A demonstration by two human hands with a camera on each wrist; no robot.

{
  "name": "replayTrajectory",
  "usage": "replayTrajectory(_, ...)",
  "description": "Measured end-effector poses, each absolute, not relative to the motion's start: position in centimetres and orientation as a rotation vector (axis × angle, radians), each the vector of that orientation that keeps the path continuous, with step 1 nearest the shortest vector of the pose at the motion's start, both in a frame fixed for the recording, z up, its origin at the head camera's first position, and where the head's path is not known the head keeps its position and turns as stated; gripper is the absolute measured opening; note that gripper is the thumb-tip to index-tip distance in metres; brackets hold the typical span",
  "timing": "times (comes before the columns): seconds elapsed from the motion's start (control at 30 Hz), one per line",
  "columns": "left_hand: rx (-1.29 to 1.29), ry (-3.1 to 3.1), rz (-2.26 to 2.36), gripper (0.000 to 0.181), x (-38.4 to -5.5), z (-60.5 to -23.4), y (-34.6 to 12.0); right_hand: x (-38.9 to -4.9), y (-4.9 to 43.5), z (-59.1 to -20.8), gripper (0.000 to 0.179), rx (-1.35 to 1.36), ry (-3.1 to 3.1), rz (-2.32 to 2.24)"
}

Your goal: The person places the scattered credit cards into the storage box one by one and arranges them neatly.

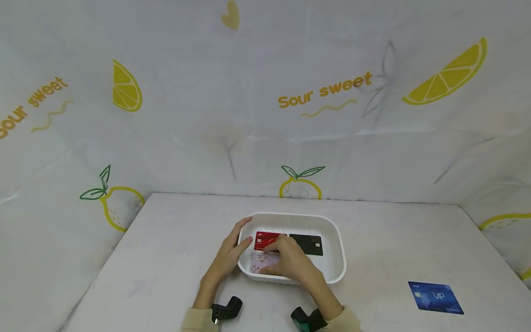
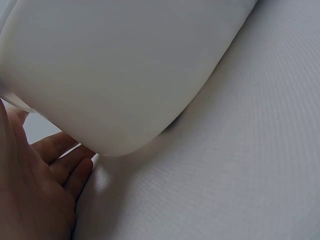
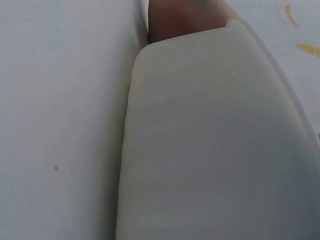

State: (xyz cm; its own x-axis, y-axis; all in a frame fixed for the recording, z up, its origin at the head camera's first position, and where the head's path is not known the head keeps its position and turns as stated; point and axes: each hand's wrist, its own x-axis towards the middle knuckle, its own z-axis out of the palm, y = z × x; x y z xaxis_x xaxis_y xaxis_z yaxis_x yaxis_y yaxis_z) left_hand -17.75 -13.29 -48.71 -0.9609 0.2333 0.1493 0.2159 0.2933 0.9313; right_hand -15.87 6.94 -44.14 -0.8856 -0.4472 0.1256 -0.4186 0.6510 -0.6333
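A white plastic tray (image 1: 332,267) stands in front of me with three cards inside. My left hand (image 1: 227,254) holds its left side, thumb over the rim and fingers along the outer wall; in the left wrist view those fingers (image 2: 65,155) lie against the wall. Inside the tray, my right hand (image 1: 292,259) holds a pink flowered card (image 1: 256,263) between thumb and fingertips, at its near and far edges. Just beyond the fingers lies a red card (image 1: 261,238), partly covered by them. To its right is a black VIP card (image 1: 309,244).
A blue VIP card (image 1: 435,297) lies on the white table (image 1: 381,258), to the right of the tray. Behind the table hangs a white backdrop (image 1: 257,92) printed with lemons and lettering. The tray's outer wall (image 3: 210,140) fills most of the right wrist view.
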Motion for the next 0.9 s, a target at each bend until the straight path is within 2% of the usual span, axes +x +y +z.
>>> replayTrajectory(0.43, 0.448, 2.559, 1.778, 0.052, -17.8, -48.7, -13.2, -16.0, 7.9, -43.6, 0.041, -0.741, 2.762, -1.101)
replayTrajectory(0.7, 0.428, 2.552, 1.785, 0.052, -17.7, -48.7, -13.2, -15.7, 9.0, -42.1, 0.049, -0.628, 2.728, -1.115)
replayTrajectory(0.9, 0.408, 2.528, 1.799, 0.053, -17.7, -48.8, -13.2, -15.8, 10.0, -41.5, 0.050, -0.651, 2.706, -1.130)
